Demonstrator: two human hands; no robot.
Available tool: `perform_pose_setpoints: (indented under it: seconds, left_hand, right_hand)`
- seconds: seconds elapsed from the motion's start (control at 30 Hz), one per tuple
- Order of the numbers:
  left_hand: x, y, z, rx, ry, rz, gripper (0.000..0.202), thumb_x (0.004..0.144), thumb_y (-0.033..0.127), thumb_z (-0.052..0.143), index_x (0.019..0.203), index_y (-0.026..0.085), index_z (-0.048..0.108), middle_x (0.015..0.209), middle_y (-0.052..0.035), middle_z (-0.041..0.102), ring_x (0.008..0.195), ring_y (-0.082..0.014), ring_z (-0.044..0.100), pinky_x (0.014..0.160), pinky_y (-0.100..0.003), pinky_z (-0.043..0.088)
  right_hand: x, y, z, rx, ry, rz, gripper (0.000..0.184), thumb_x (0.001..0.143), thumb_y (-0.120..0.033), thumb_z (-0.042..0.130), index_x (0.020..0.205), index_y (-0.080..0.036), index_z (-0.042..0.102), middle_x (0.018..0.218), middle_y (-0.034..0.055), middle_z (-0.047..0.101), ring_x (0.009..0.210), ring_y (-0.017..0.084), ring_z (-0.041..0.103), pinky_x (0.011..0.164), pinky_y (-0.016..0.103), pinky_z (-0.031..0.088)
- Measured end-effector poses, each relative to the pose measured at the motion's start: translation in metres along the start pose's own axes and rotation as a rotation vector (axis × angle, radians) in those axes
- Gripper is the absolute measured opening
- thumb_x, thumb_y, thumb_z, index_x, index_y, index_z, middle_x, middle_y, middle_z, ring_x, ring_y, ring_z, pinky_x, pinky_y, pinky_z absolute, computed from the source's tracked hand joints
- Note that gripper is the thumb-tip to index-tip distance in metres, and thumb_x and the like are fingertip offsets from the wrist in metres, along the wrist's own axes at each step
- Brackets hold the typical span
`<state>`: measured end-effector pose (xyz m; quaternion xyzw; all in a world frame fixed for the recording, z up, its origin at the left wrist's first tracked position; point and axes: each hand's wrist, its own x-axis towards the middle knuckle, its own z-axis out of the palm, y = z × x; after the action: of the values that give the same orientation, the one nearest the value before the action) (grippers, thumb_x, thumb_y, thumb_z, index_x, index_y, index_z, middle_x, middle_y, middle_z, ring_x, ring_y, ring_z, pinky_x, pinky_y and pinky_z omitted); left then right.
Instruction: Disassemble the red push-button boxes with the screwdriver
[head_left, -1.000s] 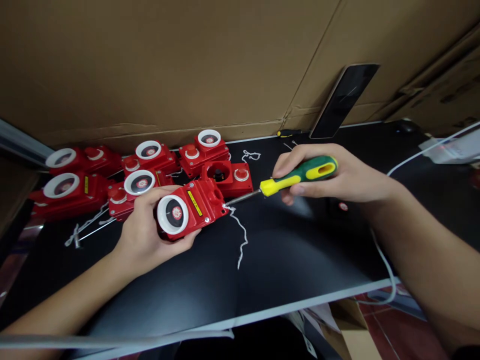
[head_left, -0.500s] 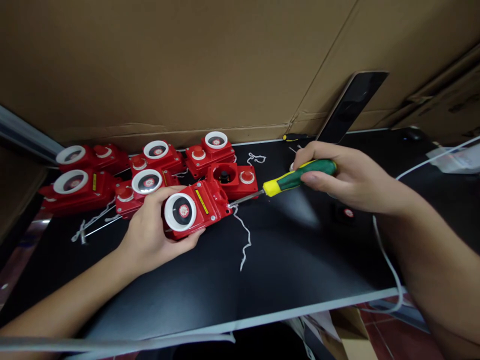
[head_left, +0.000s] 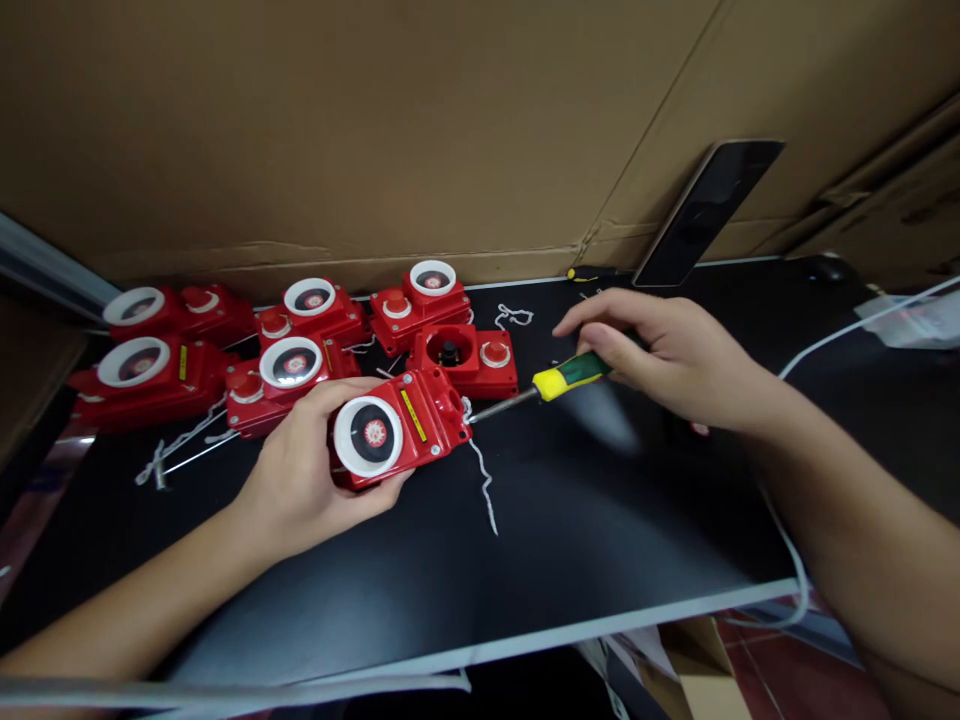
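Observation:
My left hand is wrapped round a red switch box with a white-ringed round dial, holding it tilted on the black table. My right hand grips a screwdriver with a green and yellow handle. Its metal tip touches the box's right end, where a white string hangs out and trails over the table.
Several more red switch boxes lie in a group behind my left hand, one with an open hole. A cardboard wall stands at the back with a dark phone leaning on it. A white cable runs along the right.
My right hand has turned over the screwdriver handle, so its fingers now cover most of the green grip. The box and the screwdriver tip have stayed together.

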<state>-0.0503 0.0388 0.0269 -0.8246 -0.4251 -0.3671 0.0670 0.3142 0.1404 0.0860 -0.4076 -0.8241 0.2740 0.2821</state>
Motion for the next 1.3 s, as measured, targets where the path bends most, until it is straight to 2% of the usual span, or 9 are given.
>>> perform_pose_setpoints:
  seconds: [0.1,0.27,0.37,0.47,0.53,0.8,1.0,1.17,1.3]
  left_hand:
    - [-0.001,-0.001,0.000,-0.009,0.004,-0.018,0.076,0.092,0.041,0.084,0.154,0.018,0.048,0.130,-0.0130,0.075,0.111,-0.0293,0.083,0.093,-0.039,0.073]
    - [-0.002,0.001,-0.001,-0.012,-0.024,-0.079,0.084,0.083,0.034,0.090,0.154,0.023,0.046,0.130,-0.0102,0.075,0.107,-0.0295,0.084,0.090,-0.039,0.073]
    - [-0.002,0.004,-0.002,-0.029,-0.035,-0.107,0.081,0.083,0.032,0.089,0.152,0.025,0.046,0.129,-0.0099,0.075,0.109,-0.0310,0.084,0.092,-0.040,0.073]
    - [-0.001,0.005,-0.002,-0.058,-0.040,-0.100,0.080,0.085,0.032,0.087,0.153,0.026,0.046,0.130,-0.0113,0.076,0.112,-0.0335,0.083,0.096,-0.045,0.073]
    - [-0.002,0.005,-0.002,-0.059,-0.045,-0.100,0.080,0.086,0.032,0.087,0.154,0.026,0.045,0.131,-0.0120,0.075,0.114,-0.0340,0.083,0.096,-0.045,0.073]
    - [-0.003,0.004,-0.001,-0.040,-0.044,-0.106,0.077,0.089,0.034,0.085,0.155,0.025,0.045,0.131,-0.0128,0.074,0.112,-0.0333,0.083,0.094,-0.043,0.074]
    - [-0.002,0.004,-0.001,-0.042,-0.045,-0.104,0.079,0.087,0.032,0.086,0.154,0.027,0.045,0.131,-0.0121,0.075,0.113,-0.0349,0.083,0.095,-0.046,0.074]
    - [-0.003,0.003,-0.002,-0.037,-0.050,-0.133,0.078,0.087,0.033,0.086,0.153,0.027,0.046,0.130,-0.0119,0.074,0.107,-0.0338,0.084,0.089,-0.044,0.074]
    - [-0.001,0.002,-0.002,-0.024,-0.045,-0.108,0.076,0.087,0.033,0.085,0.151,0.025,0.047,0.127,-0.0100,0.074,0.105,-0.0311,0.084,0.089,-0.040,0.073]
  right_hand:
    - [0.003,0.008,0.003,0.227,0.102,-0.047,0.021,0.096,-0.044,0.085,0.109,-0.028,0.079,0.108,0.0052,0.084,0.088,0.022,0.080,0.074,0.034,0.067]
    - [0.007,0.016,0.013,0.671,0.058,-0.090,0.046,0.079,-0.030,0.102,0.117,-0.035,0.077,0.089,-0.0032,0.082,0.100,0.023,0.084,0.099,0.039,0.070]
    - [0.004,0.009,0.018,0.826,-0.013,-0.039,0.043,0.090,-0.050,0.092,0.123,-0.033,0.071,0.113,0.0030,0.084,0.103,0.026,0.083,0.081,0.038,0.069]
    - [-0.001,0.001,0.013,0.580,-0.010,0.084,0.048,0.103,-0.073,0.068,0.119,-0.028,0.071,0.083,0.0028,0.078,0.064,0.020,0.071,0.048,0.030,0.047]
    - [-0.003,-0.002,0.006,0.360,0.015,0.095,0.046,0.107,-0.070,0.065,0.111,-0.025,0.074,0.067,-0.0016,0.064,0.049,0.014,0.055,0.046,0.029,0.039]
    - [-0.002,0.000,0.001,0.621,-0.064,-0.060,0.032,0.091,-0.040,0.091,0.114,-0.032,0.070,0.122,0.0052,0.080,0.113,0.028,0.077,0.087,0.038,0.066]
    - [-0.004,-0.005,0.001,0.426,0.000,0.103,0.037,0.106,-0.066,0.068,0.106,-0.030,0.073,0.076,0.0027,0.070,0.056,0.019,0.063,0.048,0.033,0.048]
    - [-0.003,-0.001,-0.002,0.541,-0.080,-0.060,0.034,0.094,-0.042,0.089,0.122,-0.034,0.071,0.126,0.0041,0.078,0.100,0.025,0.079,0.080,0.036,0.067]
    - [-0.004,-0.002,0.000,0.480,-0.073,0.130,0.035,0.106,-0.059,0.070,0.124,-0.029,0.072,0.096,0.0049,0.079,0.066,0.020,0.074,0.047,0.028,0.052]
